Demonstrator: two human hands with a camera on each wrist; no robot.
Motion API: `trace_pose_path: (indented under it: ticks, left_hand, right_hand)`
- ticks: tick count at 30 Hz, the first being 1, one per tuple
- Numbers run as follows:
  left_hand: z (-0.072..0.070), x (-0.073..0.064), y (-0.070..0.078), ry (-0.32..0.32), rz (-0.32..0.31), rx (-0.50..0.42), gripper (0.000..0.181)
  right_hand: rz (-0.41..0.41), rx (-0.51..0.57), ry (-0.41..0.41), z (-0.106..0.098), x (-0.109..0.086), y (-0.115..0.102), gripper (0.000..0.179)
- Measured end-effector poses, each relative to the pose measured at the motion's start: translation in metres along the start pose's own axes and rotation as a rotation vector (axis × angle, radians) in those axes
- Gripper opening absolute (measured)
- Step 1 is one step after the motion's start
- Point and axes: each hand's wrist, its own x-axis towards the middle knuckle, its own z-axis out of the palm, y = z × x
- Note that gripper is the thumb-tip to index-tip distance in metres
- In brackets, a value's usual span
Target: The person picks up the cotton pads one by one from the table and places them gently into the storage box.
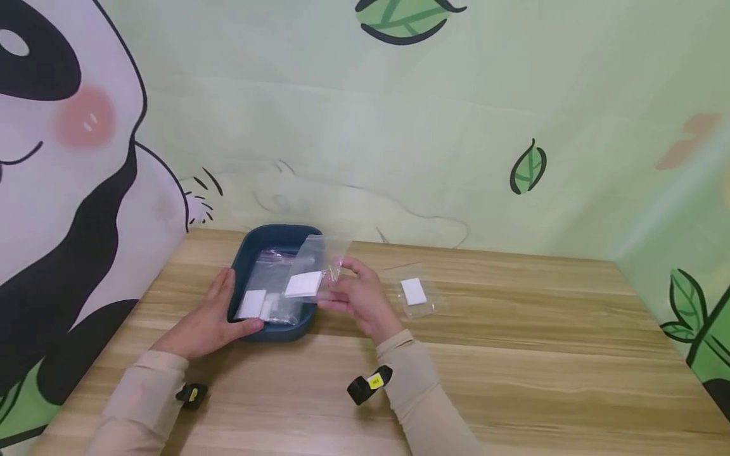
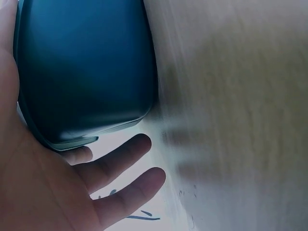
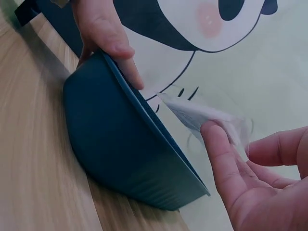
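Observation:
My right hand (image 1: 365, 301) pinches a clear zip bag (image 1: 303, 285) with a white rectangular piece inside. This bag hangs tilted over the right side of a dark blue bin (image 1: 279, 333), close above its rim. In the right wrist view, thumb and fingers grip the lower end of the bag (image 3: 211, 115). My left hand (image 1: 199, 324) rests against the bin's near left corner, its fingers (image 2: 120, 159) extended and spread beside the outer wall and the thumb at the near rim. Clear bags with white pieces (image 1: 252, 304) lie inside the bin, partly behind the held one.
Another clear bag (image 1: 414, 292) with a white piece lies flat on the wooden table (image 1: 542, 316), right of my right hand. A printed backdrop (image 1: 428, 126) with a panda and leaves stands behind the table. Both wrists wear black straps (image 1: 365, 385).

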Motion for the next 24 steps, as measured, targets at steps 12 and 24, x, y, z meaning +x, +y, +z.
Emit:
trace_pose_path:
  ticks: [12, 24]
  left_hand:
    - [0.001, 0.002, -0.002, 0.003, -0.008, -0.001, 0.125]
    - [0.002, 0.002, -0.001, 0.003, -0.001, -0.020, 0.124]
  right_hand:
    - [0.026, -0.028, -0.055, 0.030, 0.016, 0.013, 0.047]
    - [0.082, -0.027, -0.014, 0.059, 0.025, 0.017, 0.064]
